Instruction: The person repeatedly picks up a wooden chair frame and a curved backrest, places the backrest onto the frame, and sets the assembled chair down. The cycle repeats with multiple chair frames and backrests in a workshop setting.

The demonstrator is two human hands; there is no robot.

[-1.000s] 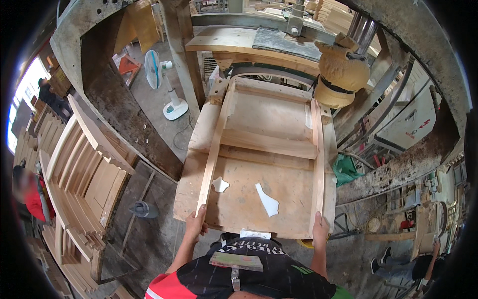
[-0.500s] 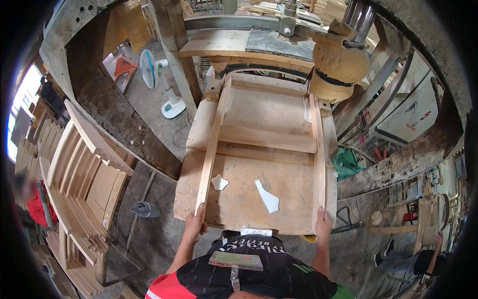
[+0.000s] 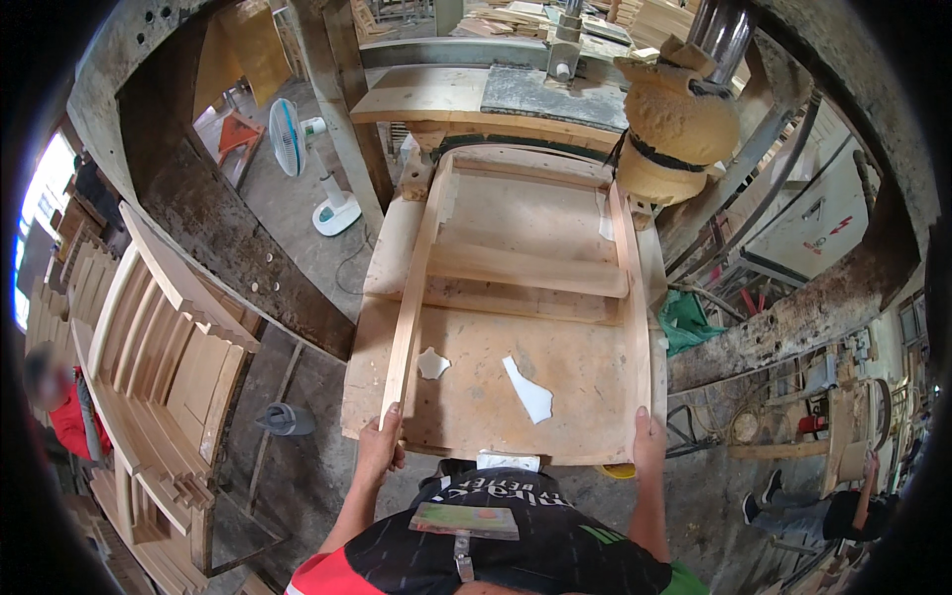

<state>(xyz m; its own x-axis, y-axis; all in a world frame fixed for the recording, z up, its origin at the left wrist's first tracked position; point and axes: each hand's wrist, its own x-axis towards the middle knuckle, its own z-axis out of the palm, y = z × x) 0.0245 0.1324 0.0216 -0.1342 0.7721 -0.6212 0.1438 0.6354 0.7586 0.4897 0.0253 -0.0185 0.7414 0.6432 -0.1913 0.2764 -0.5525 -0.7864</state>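
A light wooden frame [image 3: 531, 271] lies on a worn plywood board [image 3: 476, 426] in front of me. Two long rails run away from me, joined by a crosspiece midway and another at the far end. My left hand [image 3: 380, 446] is closed around the near end of the left rail [image 3: 406, 337]. At the near end of the right rail [image 3: 635, 327], my right hand [image 3: 650, 444] grips with the thumb on top. Between the rails lie a small white scrap [image 3: 432, 364] and a longer white scrap [image 3: 530, 391].
Rusty metal machine arms flank the board, with a foam-wrapped cylinder [image 3: 674, 129] above its far right corner. Stacked curved wooden parts [image 3: 159, 367] stand at left, near a fan [image 3: 337, 213] and grey bucket [image 3: 286, 418]. Green cloth [image 3: 689, 322] hangs at right. Other people are at both sides.
The right rail's near end has shifted slightly outward to the right with my right hand. My left hand keeps its hold, and the view has moved slightly.
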